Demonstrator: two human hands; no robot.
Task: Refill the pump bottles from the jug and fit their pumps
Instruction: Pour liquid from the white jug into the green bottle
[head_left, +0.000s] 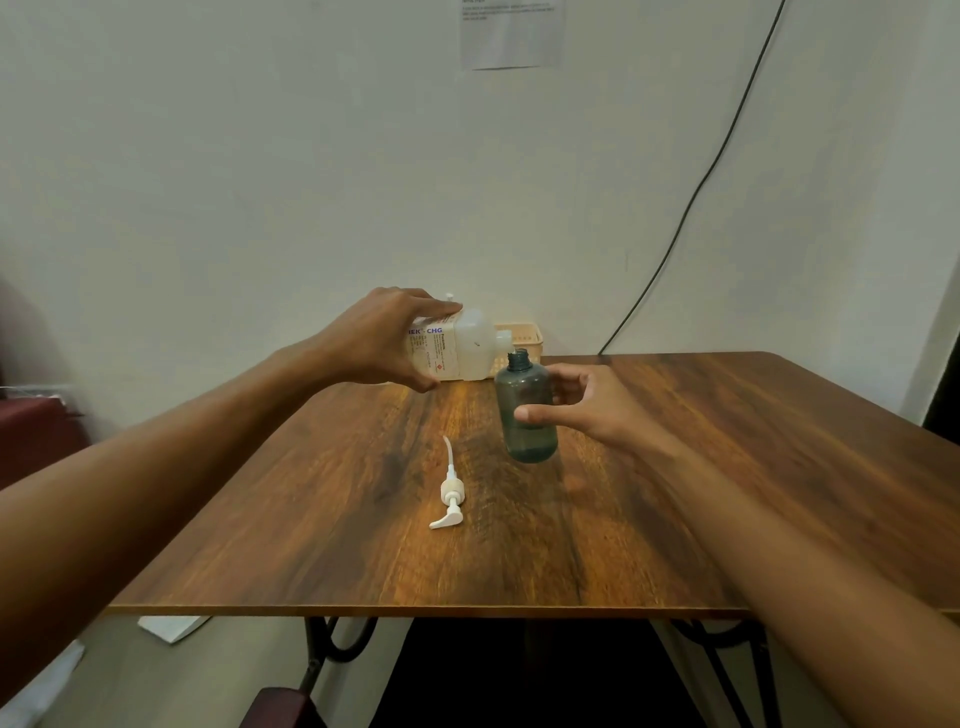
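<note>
My left hand (382, 340) grips a white translucent jug (462, 347) with a printed label, tipped on its side with its spout pointing right, just above the mouth of a dark grey-green bottle (525, 413). The bottle stands upright on the wooden table (675, 467) with its neck open. My right hand (587, 402) wraps around the bottle's right side, thumb across its front. A white pump (449, 491) with its dip tube lies flat on the table in front of the bottle, to the left.
A small beige basket (524, 335) sits at the table's back edge against the wall, behind the jug. A black cable (691, 208) runs down the wall to the right. A white pump top (450, 297) shows behind my left hand.
</note>
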